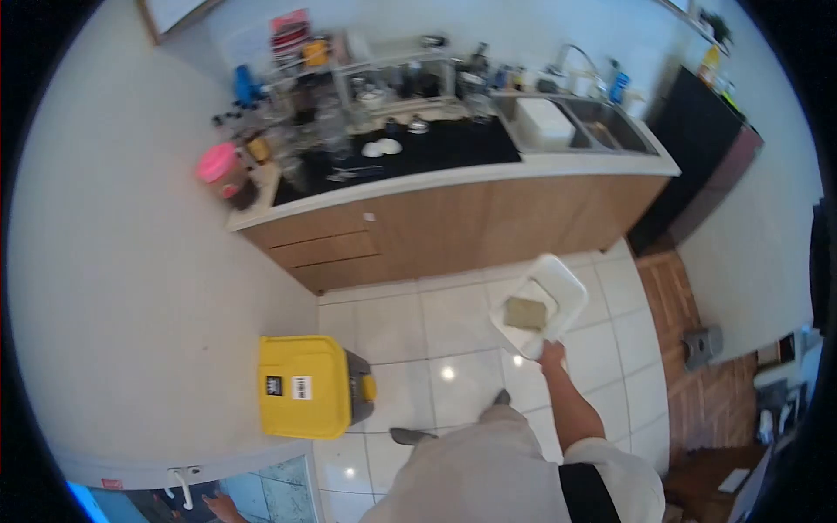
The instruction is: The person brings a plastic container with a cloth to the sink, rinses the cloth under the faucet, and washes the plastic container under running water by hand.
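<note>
My right hand [551,355] is closed on the near rim of a white plastic basin [567,292], which hangs over the tiled floor in front of the counter. Inside the basin lies a flat greenish-beige piece [525,314], perhaps a cloth or sponge. At the bottom left, my left hand [220,506] is beside the white handle [183,488] of a door, its fingers apart and nothing visible in them.
A yellow-lidded bin [305,388] stands on the floor at the left. Along the wall runs a wooden counter [453,222] with dishes and a double sink [602,131] holding a white tub [542,122]. A dark fridge [693,148] is at the right.
</note>
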Motion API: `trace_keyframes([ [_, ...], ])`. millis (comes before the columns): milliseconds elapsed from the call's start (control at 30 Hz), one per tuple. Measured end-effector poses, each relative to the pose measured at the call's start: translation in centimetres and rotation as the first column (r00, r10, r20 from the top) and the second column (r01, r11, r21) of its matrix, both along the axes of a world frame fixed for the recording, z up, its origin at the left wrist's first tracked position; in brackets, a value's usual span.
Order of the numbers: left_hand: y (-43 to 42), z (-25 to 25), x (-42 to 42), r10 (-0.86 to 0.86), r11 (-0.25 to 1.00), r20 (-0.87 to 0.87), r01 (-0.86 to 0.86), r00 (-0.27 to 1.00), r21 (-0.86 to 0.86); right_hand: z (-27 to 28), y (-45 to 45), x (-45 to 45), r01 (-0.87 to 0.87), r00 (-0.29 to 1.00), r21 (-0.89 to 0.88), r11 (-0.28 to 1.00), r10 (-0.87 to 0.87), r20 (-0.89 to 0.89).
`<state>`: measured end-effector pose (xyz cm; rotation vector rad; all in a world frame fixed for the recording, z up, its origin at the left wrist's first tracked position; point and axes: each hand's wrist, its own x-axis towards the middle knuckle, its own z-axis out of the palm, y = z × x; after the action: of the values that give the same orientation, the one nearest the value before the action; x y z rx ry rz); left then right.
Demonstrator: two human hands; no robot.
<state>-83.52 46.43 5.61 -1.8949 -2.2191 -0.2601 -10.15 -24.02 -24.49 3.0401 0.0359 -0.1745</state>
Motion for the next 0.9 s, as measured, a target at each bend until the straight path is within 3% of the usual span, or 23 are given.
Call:
trace_keyframes([
  [33,-1.8,-1.9,2.5,-0.047,0.998,-0.002,0.046,0.999,-0.052,-0.7,-1.3,1.1,-0.007,0.999,0.03,1.0,0.006,0.044],
  [67,-4.2,-4.3,5.8,-0.101,0.988,0.011,0.102,0.995,-0.118,0.2,-1.2,2.2,0.247,0.949,0.338,0.908,-0.297,0.105],
  [133,-9.4,-10.5,13.6,-0.327,0.902,0.064,0.331,0.943,-0.278,11.7,-1.0,1.3,0.294,0.889,0.803,0.518,-0.456,-0.031],
  [200,-15.1,-16.6,23.5,-0.66,0.638,0.208,0.684,0.722,-0.353,18.0,-2.4,1.7,0.245,0.907,0.831,0.499,-0.422,-0.013],
  [233,-19.4,-16.9,30.1,-0.828,0.401,0.314,0.882,0.465,-0.247,19.9,-3.8,2.1,0.207,0.916,0.84,0.501,-0.402,0.013],
  [267,-24.0,-17.8,39.0,-0.716,0.33,0.417,0.798,0.56,-0.505,21.3,-5.3,2.5,0.18,0.928,0.841,0.51,-0.371,0.027],
  [300,-30.0,-15.0,47.1,-0.694,0.178,0.58,0.882,0.427,-0.436,22.5,-6.6,3.0,0.149,0.941,0.84,0.522,-0.335,0.041],
  [333,-37.3,-10.8,53.9,-0.439,0.139,0.865,0.969,0.243,-0.202,23.7,-7.8,3.5,0.116,0.954,0.837,0.535,-0.293,0.056],
  [367,-42.3,-8.6,59.7,-0.285,0.05,0.934,0.977,0.214,-0.209,25.0,-8.8,3.8,0.082,0.959,0.845,0.528,-0.273,0.077],
  [400,-47.6,-3.9,64.9,-0.25,-0.017,0.945,0.975,0.211,-0.223,26.3,-9.6,4.1,0.049,0.963,0.853,0.52,-0.251,0.097],
  [500,-56.6,3.0,74.0,-0.395,-0.22,0.914,0.975,-0.092,0.003,31.5,-11.6,4.4,0.078,0.973,0.833,0.548,-0.223,0.055],
  [600,-60.1,3.5,79.5,-0.432,-0.226,0.889,0.972,-0.154,0.058,33.1,-14.3,5.9,0.105,0.978,0.811,0.575,-0.206,0.02],
  [667,-62.3,3.0,82.3,-0.399,-0.248,0.879,0.953,-0.262,0.171,33.7,-15.9,7.6,0.162,0.981,0.779,0.605,-0.187,-0.058],
  [767,-65.6,1.8,87.0,-0.358,-0.287,0.865,0.923,-0.352,0.257,37.1,-16.8,10.9,-0.06,0.847,0.316,0.947,-0.119,0.518],
  [867,-69.1,1.5,91.5,-0.322,-0.335,0.852,0.892,-0.412,0.304,36.6,-17.7,17.3,-0.37,0.823,0.319,0.872,0.148,0.549],
  [900,-70.5,1.4,93.1,-0.315,-0.359,0.852,0.884,-0.417,0.3,36.5,-17.4,20.1,-0.4,0.85,0.27,0.876,0.244,0.467],
])
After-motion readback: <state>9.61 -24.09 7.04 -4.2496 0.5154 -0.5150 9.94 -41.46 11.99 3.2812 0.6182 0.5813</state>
